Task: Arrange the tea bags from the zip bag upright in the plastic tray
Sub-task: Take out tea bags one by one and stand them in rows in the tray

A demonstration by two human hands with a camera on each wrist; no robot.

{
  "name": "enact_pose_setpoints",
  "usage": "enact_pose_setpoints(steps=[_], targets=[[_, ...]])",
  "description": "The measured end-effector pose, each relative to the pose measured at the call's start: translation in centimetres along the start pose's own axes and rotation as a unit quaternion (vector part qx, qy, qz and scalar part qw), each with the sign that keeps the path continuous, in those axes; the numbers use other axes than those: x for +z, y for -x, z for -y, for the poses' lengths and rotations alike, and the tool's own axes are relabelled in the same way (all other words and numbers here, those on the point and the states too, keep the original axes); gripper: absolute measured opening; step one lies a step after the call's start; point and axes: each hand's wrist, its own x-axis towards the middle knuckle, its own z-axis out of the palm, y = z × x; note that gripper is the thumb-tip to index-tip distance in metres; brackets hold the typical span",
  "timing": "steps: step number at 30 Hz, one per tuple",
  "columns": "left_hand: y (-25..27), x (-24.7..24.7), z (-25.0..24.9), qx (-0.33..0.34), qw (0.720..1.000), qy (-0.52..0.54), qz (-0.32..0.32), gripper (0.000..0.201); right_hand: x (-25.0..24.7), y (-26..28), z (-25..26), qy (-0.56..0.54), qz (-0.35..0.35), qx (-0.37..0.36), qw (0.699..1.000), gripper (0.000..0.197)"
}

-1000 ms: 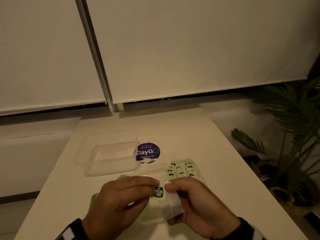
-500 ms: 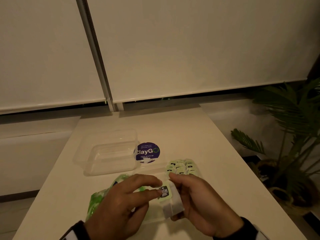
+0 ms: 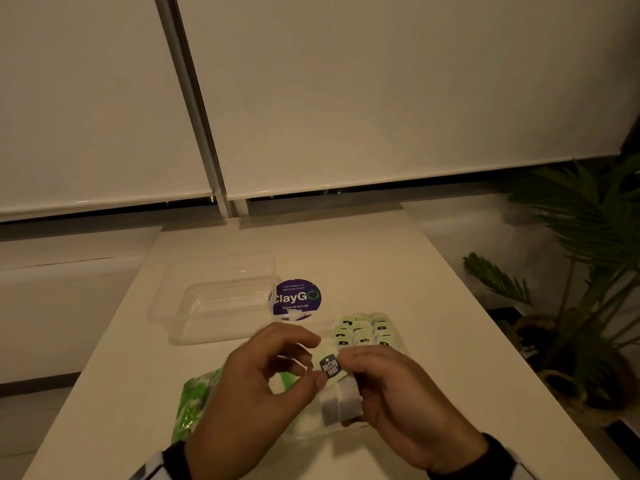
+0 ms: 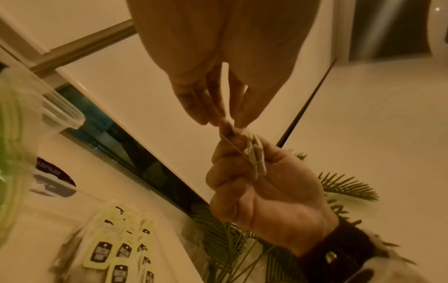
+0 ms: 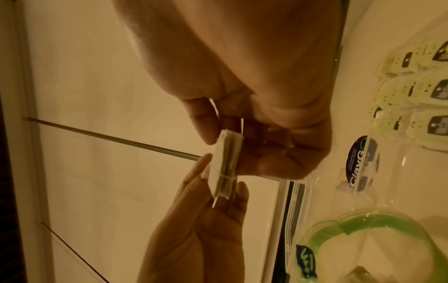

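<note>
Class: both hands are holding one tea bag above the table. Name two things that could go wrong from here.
1. The left hand pinches only the tag; a pull against the right hand, which holds the tea bag, might tear it off.
2. The rows of bags already standing in the tray look tightly packed; pushing another in could topple them.

The hands hide most of the zip bag [image 3: 194, 403]; tray rows look blurred.

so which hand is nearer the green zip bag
Left. The left hand is right over the green zip bag, covering its right part. The right hand is further right, holding the tea bag.
</note>
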Motion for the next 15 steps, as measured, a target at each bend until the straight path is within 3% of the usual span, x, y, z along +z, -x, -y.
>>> enact_pose_setpoints(steps=[2, 7, 15], targets=[[-0.3, 0.1, -0.3, -0.082, 0.995, 0.052, 0.011, 0.035, 0.0, -0.2, 0.0, 0.006, -0.018, -0.01, 1.0, 0.012], [-0.9, 0.6, -0.9, -0.189, 0.973, 0.131, 0.016, 0.021, -0.3, -0.3, -0.1, 0.033, -0.035, -0.04, 0.998, 0.011], [-1.0, 1.0, -0.9, -0.215, 0.966, 0.14, 0.002, 0.02, -1.1, -0.5, -0.4, 0.126, -0.002, -0.061, 0.99, 0.019]])
